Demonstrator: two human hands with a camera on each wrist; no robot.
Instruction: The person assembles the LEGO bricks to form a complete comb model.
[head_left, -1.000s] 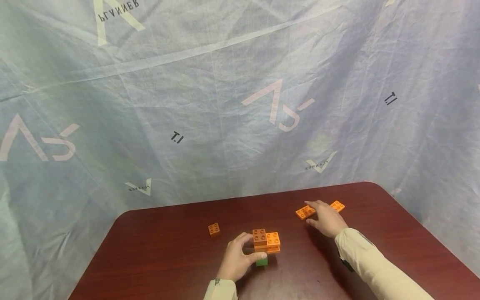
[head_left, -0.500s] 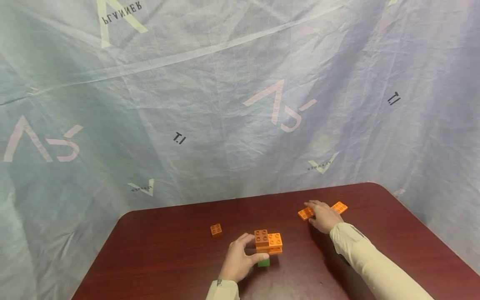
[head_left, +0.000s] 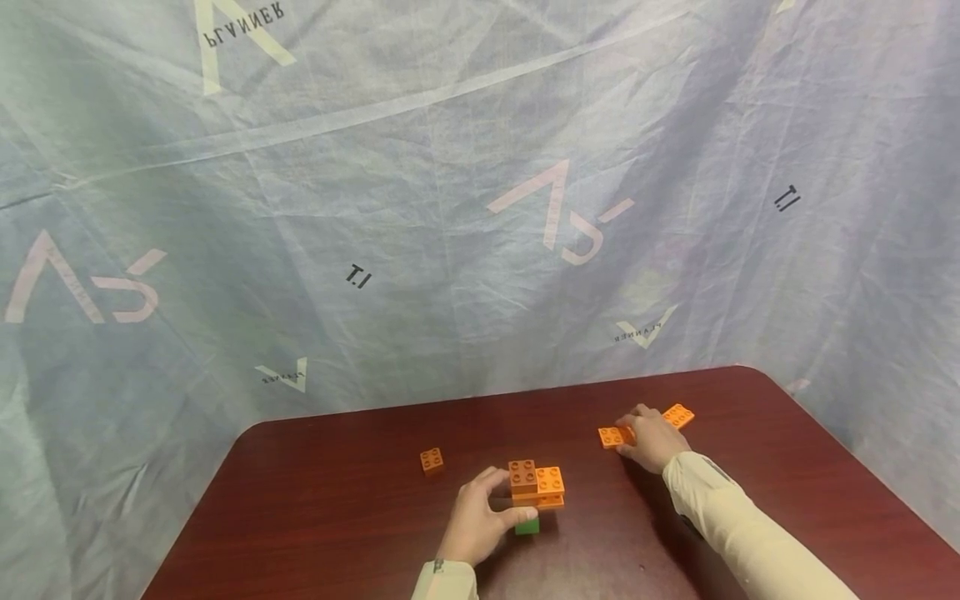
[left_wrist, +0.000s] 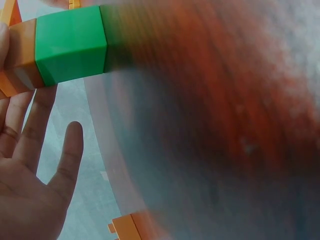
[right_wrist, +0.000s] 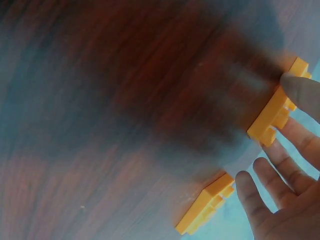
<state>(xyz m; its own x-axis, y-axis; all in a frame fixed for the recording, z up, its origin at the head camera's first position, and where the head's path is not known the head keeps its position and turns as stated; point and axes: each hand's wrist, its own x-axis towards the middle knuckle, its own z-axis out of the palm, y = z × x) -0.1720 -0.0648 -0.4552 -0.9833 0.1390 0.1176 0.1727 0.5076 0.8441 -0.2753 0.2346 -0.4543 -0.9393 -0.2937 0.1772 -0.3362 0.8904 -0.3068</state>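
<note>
My left hand (head_left: 474, 518) holds a small stack of building bricks near the middle of the table, thumb on the near side and fingers behind. A brown-orange brick (head_left: 522, 475) tops it, flat orange bricks (head_left: 551, 481) jut out to the right, and a green brick (head_left: 528, 526) is at the bottom. In the left wrist view the green brick (left_wrist: 71, 45) meets the table. Farther right, my right hand (head_left: 654, 442) pinches a flat orange brick (head_left: 611, 437) lying studs up. The right wrist view shows the thumb and fingers on opposite sides of this flat brick (right_wrist: 270, 112).
Another flat orange brick (head_left: 678, 416) lies just right of my right hand. A brown-orange square brick (head_left: 431, 461) sits to the left, beyond my left hand. The dark red table (head_left: 322, 517) ends at the back before a hanging grey cloth (head_left: 442, 333).
Under my right hand the flat orange brick has turned from slanted to nearly square with the table, and the fingers have closed in on it. My left hand stays on the stack.
</note>
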